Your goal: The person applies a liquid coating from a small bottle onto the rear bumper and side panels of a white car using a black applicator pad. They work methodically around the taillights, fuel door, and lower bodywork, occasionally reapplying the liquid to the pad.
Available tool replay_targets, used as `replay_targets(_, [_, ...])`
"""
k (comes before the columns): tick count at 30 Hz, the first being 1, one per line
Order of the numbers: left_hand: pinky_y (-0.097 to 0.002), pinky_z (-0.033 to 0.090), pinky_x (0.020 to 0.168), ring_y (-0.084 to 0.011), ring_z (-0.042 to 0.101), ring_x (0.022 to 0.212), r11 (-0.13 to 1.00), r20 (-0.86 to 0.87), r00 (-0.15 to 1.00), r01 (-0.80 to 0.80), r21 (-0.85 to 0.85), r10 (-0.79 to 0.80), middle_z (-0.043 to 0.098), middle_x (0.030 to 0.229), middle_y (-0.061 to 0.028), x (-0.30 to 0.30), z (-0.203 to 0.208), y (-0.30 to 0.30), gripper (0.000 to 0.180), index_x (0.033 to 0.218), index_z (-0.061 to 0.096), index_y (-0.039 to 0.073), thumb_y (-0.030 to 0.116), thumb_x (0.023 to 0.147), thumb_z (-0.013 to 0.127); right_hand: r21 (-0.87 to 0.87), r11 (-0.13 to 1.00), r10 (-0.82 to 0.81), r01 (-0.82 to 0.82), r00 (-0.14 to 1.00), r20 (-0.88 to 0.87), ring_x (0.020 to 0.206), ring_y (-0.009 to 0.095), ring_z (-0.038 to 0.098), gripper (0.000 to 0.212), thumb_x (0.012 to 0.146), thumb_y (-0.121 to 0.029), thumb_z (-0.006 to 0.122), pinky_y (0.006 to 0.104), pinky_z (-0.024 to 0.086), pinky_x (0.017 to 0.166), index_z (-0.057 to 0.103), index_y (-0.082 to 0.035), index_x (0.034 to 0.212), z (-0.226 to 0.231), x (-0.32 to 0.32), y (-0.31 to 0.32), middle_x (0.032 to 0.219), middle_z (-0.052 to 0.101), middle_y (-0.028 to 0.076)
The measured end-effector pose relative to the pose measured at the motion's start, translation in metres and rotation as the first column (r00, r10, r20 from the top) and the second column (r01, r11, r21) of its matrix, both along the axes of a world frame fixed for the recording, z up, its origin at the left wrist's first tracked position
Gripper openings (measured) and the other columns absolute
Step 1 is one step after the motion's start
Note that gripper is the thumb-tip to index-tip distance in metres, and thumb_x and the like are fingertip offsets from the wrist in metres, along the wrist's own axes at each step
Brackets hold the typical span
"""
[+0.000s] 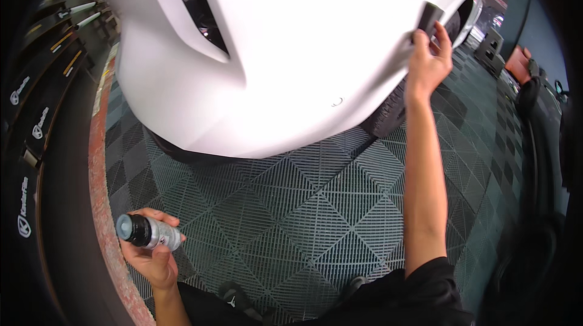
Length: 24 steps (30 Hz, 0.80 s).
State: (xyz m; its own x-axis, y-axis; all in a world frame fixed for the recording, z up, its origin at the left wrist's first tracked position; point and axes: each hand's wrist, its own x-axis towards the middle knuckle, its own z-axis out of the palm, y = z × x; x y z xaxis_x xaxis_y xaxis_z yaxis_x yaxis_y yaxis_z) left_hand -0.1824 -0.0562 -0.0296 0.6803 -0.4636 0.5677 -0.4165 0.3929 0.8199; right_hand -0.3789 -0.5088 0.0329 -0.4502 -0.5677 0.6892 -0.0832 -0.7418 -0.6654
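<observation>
Black sleeves and dark trousers fill the lower edge, and from them both bare forearms rise toward the white car body (285, 65). Below that body and off to the person's left, the left hand (152, 256) hangs low over the grey slatted floor tiles (316, 216), its fingers (159, 215) wrapped round a small silvery bottle (152, 233) (black neck and grey cap pointing left). Well apart from it, the right hand (428, 61) reaches up to the car body's right flank, beside the wheel arch, where its fingers (444, 39) pinch a dark block-shaped applicator pad (430, 19) flat against the white paint. It seems to be foam, though the rim distortion makes that hard to judge. Under the body's right side a dark tyre (388, 113) shows. Left of the car, a worn red kerb strip (100, 192) curves along the floor tiles.
</observation>
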Motion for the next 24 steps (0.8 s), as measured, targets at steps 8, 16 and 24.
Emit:
replay_targets(8, [-0.0308, 0.061, 0.055, -0.024, 0.065, 0.085, 0.999, 0.016, 0.999, 0.039, 0.018, -0.04, 0.057, 0.102, -0.0142, -0.012, 0.011, 0.002, 0.068, 0.12, 0.047, 0.001, 0.038, 0.075, 0.082, 0.048, 0.982, 0.162, -0.181, 0.949, 0.269, 0.083, 0.012, 0.061, 0.041, 0.08, -0.011, 0.073, 0.0252, 0.048, 0.076, 0.064, 0.001, 0.118, 0.017, -0.053, -0.091, 0.097, 0.068, 0.006])
replay_targets(16, [-0.0321, 0.063, 0.053, -0.0241, 0.067, 0.082, 0.997, 0.007, 0.998, 0.063, -0.047, -0.063, 0.057, 0.099, -0.0136, -0.012, 0.015, 0.017, 0.068, 0.118, 0.047, 0.001, 0.035, 0.073, 0.085, -0.018, 0.993, 0.115, -0.113, 0.972, 0.204, 0.087, 0.017, 0.062, 0.043, 0.08, -0.021, 0.077, 0.0291, 0.052, 0.075, 0.065, -0.001, 0.115, 0.022, 0.011, 0.005, 0.109, 0.06, 0.011])
replay_targets(24, [-0.0343, 0.064, 0.057, -0.0286, 0.069, 0.079, 0.985, -0.042, 0.991, 0.121, -0.124, -0.127, 0.061, 0.098, -0.0183, -0.009, 0.012, 0.015, 0.064, 0.114, 0.049, 0.002, 0.024, 0.069, 0.088, -0.262, 0.962, 0.063, -0.077, 0.996, -0.064, 0.09, 0.018, 0.057, 0.039, 0.075, -0.02, 0.079, 0.0298, 0.048, 0.071, 0.067, -0.006, 0.11, 0.037, 0.103, 0.149, 0.105, 0.056, 0.009])
